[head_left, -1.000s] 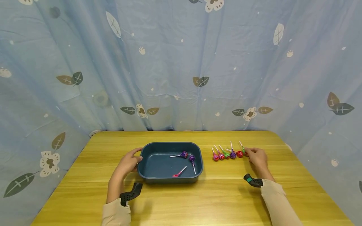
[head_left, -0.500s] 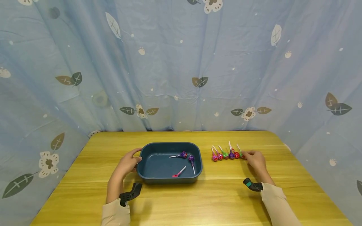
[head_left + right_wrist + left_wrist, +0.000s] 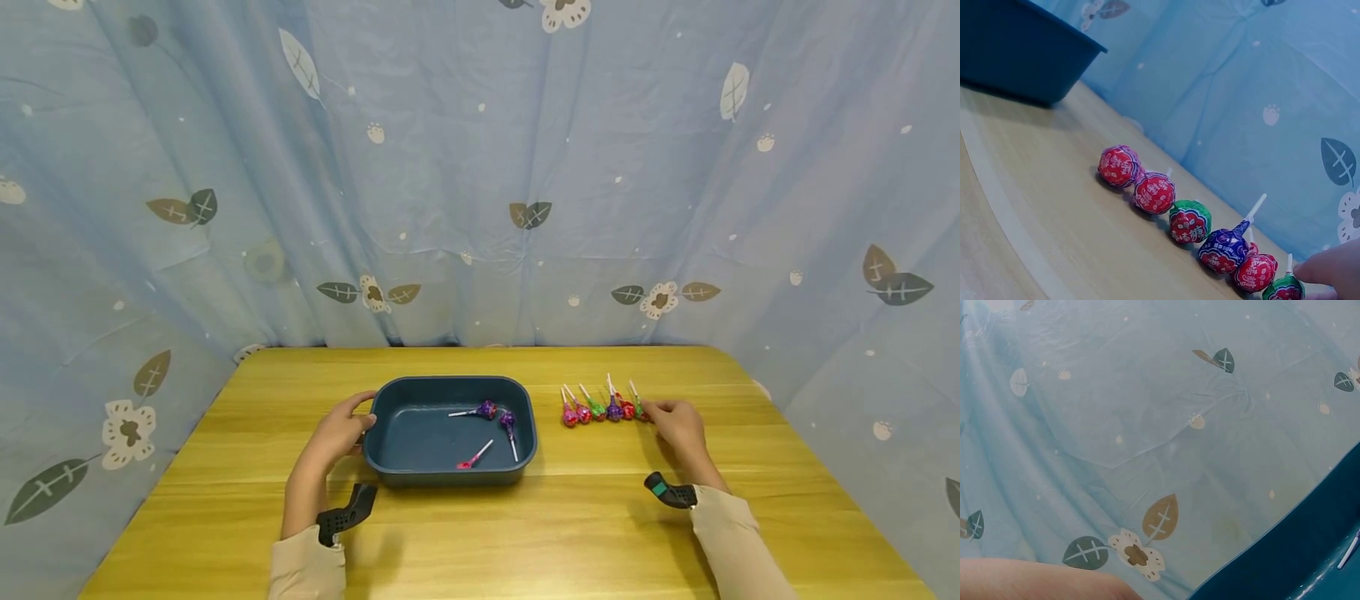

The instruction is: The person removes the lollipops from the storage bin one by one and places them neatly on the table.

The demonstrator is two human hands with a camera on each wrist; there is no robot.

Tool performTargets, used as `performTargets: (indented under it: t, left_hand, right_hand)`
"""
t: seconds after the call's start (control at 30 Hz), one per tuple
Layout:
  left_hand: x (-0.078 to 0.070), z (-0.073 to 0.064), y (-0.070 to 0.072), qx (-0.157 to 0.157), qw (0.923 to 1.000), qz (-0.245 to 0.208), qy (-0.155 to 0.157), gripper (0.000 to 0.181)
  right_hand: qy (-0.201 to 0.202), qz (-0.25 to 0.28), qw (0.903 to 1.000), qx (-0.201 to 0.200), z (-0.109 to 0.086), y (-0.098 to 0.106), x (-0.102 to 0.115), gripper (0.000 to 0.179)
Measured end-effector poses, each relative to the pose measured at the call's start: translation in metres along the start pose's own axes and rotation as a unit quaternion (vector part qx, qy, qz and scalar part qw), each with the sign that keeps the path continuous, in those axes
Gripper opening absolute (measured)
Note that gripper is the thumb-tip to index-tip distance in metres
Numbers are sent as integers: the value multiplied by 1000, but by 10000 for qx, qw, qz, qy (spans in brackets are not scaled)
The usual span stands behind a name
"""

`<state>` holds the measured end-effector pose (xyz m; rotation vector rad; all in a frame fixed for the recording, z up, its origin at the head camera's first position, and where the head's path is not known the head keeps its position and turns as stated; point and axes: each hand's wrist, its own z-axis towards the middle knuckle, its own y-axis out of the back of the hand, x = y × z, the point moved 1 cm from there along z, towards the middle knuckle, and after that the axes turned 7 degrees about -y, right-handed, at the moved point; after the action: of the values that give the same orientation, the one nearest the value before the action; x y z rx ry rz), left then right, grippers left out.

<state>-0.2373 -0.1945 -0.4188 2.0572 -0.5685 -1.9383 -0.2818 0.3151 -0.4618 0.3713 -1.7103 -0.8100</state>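
Note:
My left hand grips the left end of a dark blue plastic basin, thumb on the rim and fingers outside, partly hidden. Inside lie two purple lollipops and a pink lollipop. On the table to the right, several lollipops stand side by side in a row, sticks pointing away. My right hand pinches the green lollipop at the row's right end, its fingertip against the stick. Left of it come a red lollipop, a purple lollipop, another green lollipop and two pink lollipops.
The wooden table carries the basin left of centre, with a gap between it and the row. A pale blue curtain with leaf and flower prints hangs behind the table's back edge and along both sides.
My right hand has shifted slightly left with the green lollipop, bringing it against the red one and tightening the row. The left hand and basin have stayed put.

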Motion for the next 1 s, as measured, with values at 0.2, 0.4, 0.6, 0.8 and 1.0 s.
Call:
performTargets:
  t: [0.2, 0.4, 0.6, 0.8, 1.0]
  left_hand:
    - [-2, 0, 0, 40, 10000, -13, -43, 49]
    - [-3, -1, 0, 82, 9999, -35, -62, 49]
    - [-3, -1, 0, 54, 10000, -10, -17, 49]
    - [-3, -1, 0, 61, 10000, -43, -43, 49]
    - [-4, -1, 0, 50, 10000, 15, 2, 49]
  right_hand:
    - [-28, 52, 9999, -110, -1, -1, -1, 54]
    - [-97, 191, 9997, -151, -2, 0, -2, 53]
    - [-207, 512, 9985, -23, -6, 1, -2, 50]
    - [-188, 790, 9967, -84, -9, 3, -1, 45]
    - [-130, 587, 9980, -188, -15, 5, 4, 42]
